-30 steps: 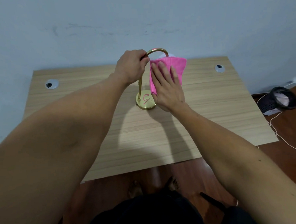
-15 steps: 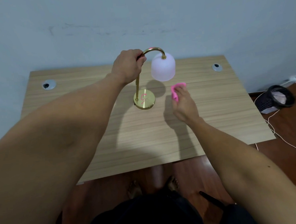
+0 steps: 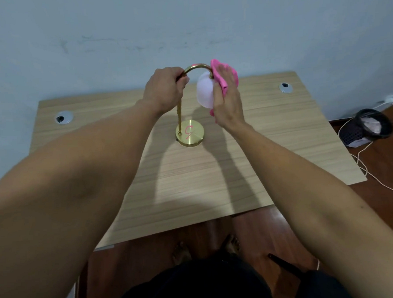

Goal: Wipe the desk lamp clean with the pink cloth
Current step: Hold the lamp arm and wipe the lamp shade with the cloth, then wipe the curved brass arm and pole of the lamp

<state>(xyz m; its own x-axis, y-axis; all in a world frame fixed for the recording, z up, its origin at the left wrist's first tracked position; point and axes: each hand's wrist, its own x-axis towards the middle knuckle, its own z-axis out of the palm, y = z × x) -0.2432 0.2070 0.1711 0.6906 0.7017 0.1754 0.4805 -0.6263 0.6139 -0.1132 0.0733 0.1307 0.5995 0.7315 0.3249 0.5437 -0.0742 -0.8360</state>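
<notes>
Left hand [image 3: 165,89] fists lamp [image 3: 190,135] neck; right hand [image 3: 228,101] flattens pink cloth [image 3: 219,76] against shade [image 3: 205,92]

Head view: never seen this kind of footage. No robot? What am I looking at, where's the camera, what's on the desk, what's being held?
There is no robot here. A person works with two bare hands, and the one camera is worn on their head, looking forward and down, so the arms reach into the picture from the bottom.

On the wooden desk stands a brass desk lamp with a round base, a curved neck and a white shade. The base carries a pink scribble. Two round cable holes sit near the desk's back corners.

The left hand grips the lamp's neck near the bend. The right hand presses a pink cloth against the shade's right side.

On the floor at the right sit a dark basket and a white cable.
</notes>
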